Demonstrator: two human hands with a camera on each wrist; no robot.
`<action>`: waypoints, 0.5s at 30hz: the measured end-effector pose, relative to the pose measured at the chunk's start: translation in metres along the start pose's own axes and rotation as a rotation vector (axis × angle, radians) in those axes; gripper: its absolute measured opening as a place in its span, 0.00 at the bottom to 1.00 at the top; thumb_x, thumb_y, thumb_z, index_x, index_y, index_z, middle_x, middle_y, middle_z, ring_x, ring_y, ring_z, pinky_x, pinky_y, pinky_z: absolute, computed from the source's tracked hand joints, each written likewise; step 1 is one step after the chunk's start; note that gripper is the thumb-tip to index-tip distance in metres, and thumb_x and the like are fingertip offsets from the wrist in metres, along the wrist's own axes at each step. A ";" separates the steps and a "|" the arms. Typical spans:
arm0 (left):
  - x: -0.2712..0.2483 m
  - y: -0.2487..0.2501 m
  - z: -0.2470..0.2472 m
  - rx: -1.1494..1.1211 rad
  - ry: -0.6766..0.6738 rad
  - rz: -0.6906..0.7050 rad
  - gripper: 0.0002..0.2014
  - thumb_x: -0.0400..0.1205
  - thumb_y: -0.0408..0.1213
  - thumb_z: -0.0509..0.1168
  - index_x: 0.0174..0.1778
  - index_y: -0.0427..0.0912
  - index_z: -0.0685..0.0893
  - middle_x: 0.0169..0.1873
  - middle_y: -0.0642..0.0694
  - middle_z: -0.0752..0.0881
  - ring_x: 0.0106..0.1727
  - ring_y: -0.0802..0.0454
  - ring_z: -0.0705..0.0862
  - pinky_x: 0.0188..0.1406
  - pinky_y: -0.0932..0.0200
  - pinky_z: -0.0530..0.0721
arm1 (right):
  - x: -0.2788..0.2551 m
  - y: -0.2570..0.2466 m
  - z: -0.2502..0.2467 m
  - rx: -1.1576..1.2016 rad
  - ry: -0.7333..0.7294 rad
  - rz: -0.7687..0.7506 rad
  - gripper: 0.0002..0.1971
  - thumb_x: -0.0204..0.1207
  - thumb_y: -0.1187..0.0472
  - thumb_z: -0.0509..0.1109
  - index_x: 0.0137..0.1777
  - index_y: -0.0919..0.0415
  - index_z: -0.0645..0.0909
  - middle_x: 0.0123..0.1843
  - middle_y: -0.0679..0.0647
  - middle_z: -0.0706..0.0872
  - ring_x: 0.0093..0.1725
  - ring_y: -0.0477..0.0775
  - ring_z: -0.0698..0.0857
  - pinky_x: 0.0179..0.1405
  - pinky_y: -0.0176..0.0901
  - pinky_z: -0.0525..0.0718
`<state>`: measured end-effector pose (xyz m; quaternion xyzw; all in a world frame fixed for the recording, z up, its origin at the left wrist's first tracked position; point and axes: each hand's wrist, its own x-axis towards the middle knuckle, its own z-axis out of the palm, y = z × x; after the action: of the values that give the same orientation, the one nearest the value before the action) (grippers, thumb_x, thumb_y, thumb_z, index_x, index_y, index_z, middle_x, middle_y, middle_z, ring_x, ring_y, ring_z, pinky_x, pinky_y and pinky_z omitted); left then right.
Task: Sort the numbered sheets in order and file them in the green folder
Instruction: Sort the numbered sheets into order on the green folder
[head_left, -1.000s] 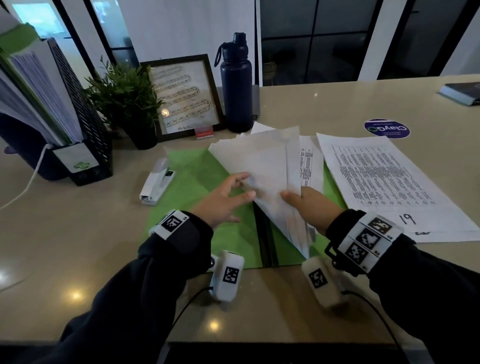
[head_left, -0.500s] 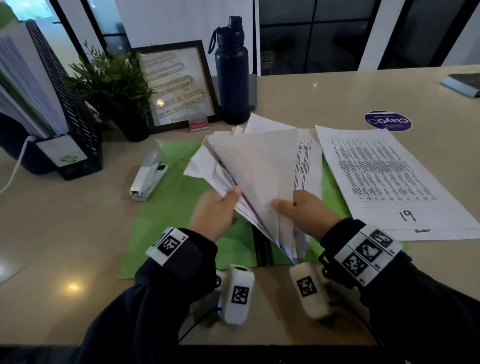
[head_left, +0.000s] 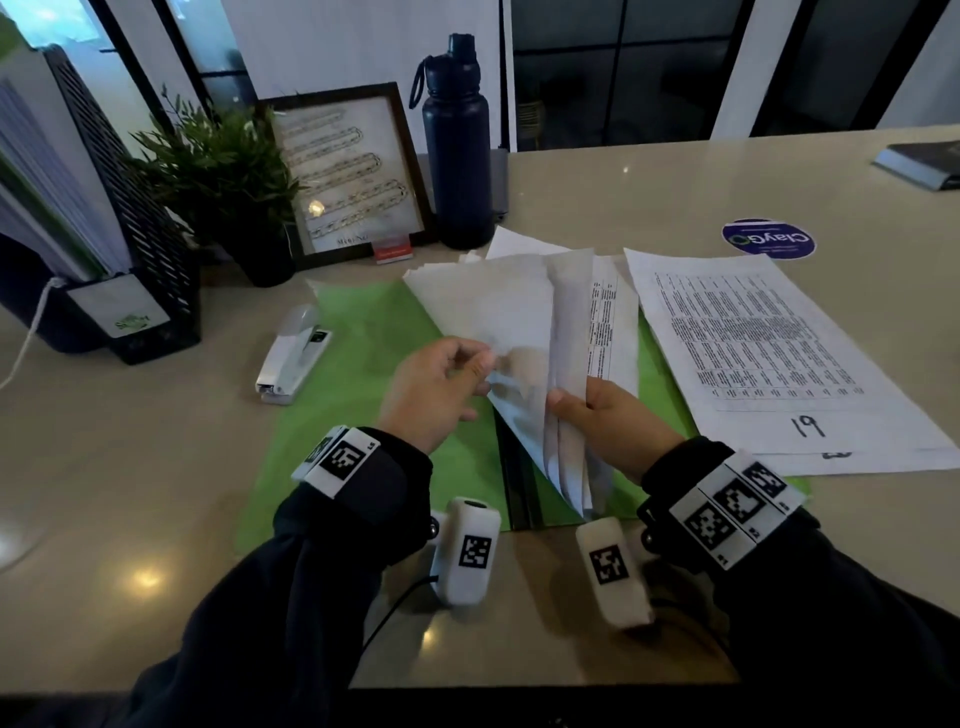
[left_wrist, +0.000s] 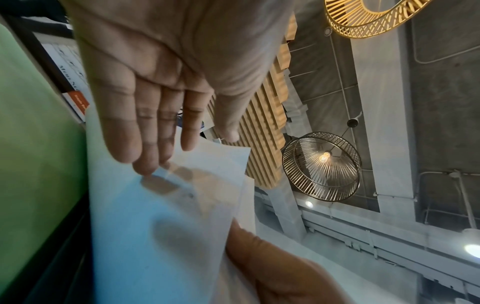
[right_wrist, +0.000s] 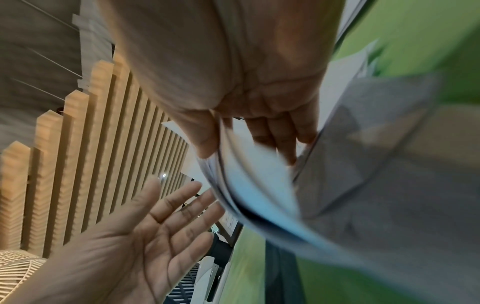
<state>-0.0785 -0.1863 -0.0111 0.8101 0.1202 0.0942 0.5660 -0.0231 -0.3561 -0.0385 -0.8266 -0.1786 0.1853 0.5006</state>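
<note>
The green folder lies open on the table, its dark spine toward me. Above it my right hand grips the lower corner of a fanned stack of sheets, thumb in front and fingers behind. My left hand is beside the stack's left edge, with straight fingertips touching the front sheet. In the right wrist view the right hand pinches the stack, which is blurred. A separate pile topped by a sheet marked 19 lies flat to the right, overlapping the folder's edge.
A white stapler lies at the folder's left edge. Behind the folder stand a navy bottle, a framed picture and a potted plant. At far left is a black file rack; a blue sticker sits far right.
The left hand reached in and took the fan's left side half a second ago; now only its straight fingertips touch the front sheet, and the fan is narrower. The right hand keeps its grip.
</note>
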 end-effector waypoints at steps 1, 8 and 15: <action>0.000 0.000 0.002 0.009 0.000 -0.009 0.13 0.80 0.46 0.65 0.57 0.45 0.79 0.57 0.47 0.83 0.52 0.50 0.86 0.40 0.54 0.88 | -0.001 -0.001 0.001 -0.014 -0.011 -0.012 0.23 0.78 0.44 0.61 0.55 0.65 0.83 0.52 0.65 0.88 0.53 0.65 0.86 0.59 0.64 0.81; -0.008 0.008 0.016 0.209 -0.007 0.073 0.40 0.66 0.57 0.74 0.70 0.43 0.70 0.64 0.50 0.77 0.58 0.51 0.83 0.59 0.54 0.81 | -0.006 -0.006 0.002 -0.002 -0.055 -0.038 0.08 0.77 0.52 0.69 0.53 0.51 0.81 0.51 0.56 0.89 0.54 0.57 0.86 0.58 0.49 0.82; -0.010 0.011 0.023 0.191 -0.036 0.059 0.29 0.75 0.43 0.72 0.71 0.42 0.71 0.63 0.53 0.78 0.54 0.58 0.82 0.55 0.59 0.81 | -0.008 -0.002 0.002 0.085 -0.043 -0.083 0.28 0.62 0.41 0.77 0.61 0.53 0.82 0.57 0.53 0.88 0.59 0.51 0.85 0.66 0.53 0.80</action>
<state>-0.0809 -0.2137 -0.0086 0.8652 0.0945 0.0842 0.4853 -0.0313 -0.3570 -0.0363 -0.7921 -0.2156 0.1896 0.5387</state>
